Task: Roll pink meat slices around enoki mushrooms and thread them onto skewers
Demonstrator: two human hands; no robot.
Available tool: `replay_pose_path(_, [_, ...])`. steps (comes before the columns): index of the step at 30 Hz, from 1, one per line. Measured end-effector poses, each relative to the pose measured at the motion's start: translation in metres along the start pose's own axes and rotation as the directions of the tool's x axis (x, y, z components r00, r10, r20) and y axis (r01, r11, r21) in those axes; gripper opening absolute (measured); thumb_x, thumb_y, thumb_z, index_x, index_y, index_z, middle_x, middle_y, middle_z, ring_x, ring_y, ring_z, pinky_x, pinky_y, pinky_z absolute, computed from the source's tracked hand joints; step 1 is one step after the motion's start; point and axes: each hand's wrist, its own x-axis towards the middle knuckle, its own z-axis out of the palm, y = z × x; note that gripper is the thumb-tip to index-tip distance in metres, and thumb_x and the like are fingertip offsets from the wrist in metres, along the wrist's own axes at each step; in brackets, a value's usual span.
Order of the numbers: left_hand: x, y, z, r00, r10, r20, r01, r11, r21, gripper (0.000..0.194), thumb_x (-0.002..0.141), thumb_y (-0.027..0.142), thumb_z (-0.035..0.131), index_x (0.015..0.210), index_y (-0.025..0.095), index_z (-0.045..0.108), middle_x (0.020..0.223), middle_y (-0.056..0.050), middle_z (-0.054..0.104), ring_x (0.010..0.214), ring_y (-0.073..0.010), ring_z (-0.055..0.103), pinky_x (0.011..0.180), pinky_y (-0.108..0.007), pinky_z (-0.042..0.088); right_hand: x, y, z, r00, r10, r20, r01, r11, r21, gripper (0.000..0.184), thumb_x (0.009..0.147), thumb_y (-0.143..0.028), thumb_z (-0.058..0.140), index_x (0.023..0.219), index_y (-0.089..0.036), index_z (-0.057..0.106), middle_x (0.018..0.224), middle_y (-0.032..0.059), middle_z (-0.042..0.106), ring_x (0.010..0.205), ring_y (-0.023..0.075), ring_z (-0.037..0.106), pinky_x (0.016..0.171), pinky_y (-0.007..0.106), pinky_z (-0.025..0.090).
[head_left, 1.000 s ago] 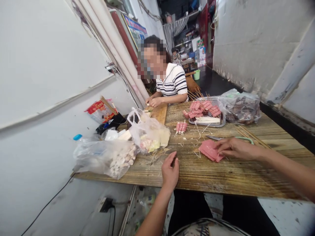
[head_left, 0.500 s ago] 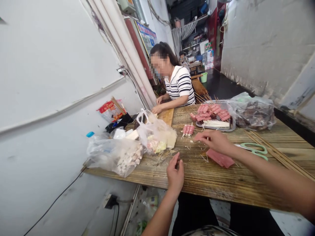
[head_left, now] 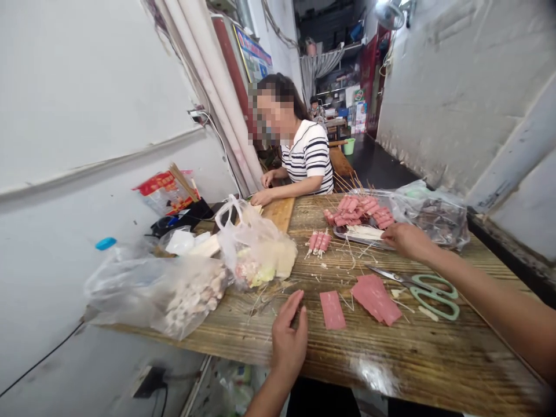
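My right hand reaches to the metal tray, its fingers pinched on the end of a bunch of white enoki mushrooms. Behind the bunch lie several skewered pink meat rolls. My left hand rests at the table's near side, empty, fingers stretched and thumb apart. Just right of it, a single pink meat slice lies flat. Farther right is a stack of pink slices, beside green-handled scissors. A few meat rolls with enoki inside lie left of the tray.
Plastic bags of food, one with pale mushrooms and one with handles, fill the left side. A dark-filled bag overlaps the tray's right. A co-worker in a striped shirt sits across the wooden table. Mushroom scraps are scattered around.
My right hand has laid the single meat slice on the table and moved back and right to the enoki in the tray. My left hand stays open near the edge. The view has shifted.
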Motion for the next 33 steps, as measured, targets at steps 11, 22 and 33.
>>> replay_pose_path(11, [-0.002,-0.003,-0.003,0.998,0.020,0.056,-0.026,0.994,0.105,0.032,0.089,0.027,0.054,0.118,0.022,0.066,0.123,-0.008,0.066,0.115,-0.0211,0.061,0.100,-0.039,0.050,0.037,0.044,0.029,0.973,-0.012,0.230,0.110,0.901,-0.419,0.020,0.080,-0.014,0.047,0.076,-0.009,0.066,0.087,0.0186,0.069,0.077,0.0223,0.061,0.066,0.030,0.036])
replay_pose_path(22, [0.073,0.073,0.039,0.774,0.561,0.295,-0.619,0.769,0.162,0.032,0.086,0.013,0.055,0.116,0.021,0.064,0.114,-0.008,0.069,0.107,-0.0195,0.062,0.095,-0.037,0.050,0.037,0.058,0.026,0.981,-0.025,0.193,0.103,0.907,-0.409,0.020,0.082,-0.022,0.047,0.077,-0.014,0.065,0.086,0.0123,0.070,0.077,0.0195,0.062,0.065,0.026,0.036])
replay_pose_path(33, [0.182,0.107,0.210,0.692,0.367,0.622,-0.576,0.800,0.170,0.027,0.084,0.024,0.063,0.110,0.019,0.070,0.109,-0.009,0.071,0.105,-0.0240,0.061,0.096,-0.040,0.043,0.028,0.064,0.015,0.999,0.034,-0.041,-0.022,0.964,0.265,0.026,0.078,-0.029,0.049,0.088,-0.019,0.071,0.070,0.0019,0.067,0.065,0.0152,0.057,0.062,0.025,0.040])
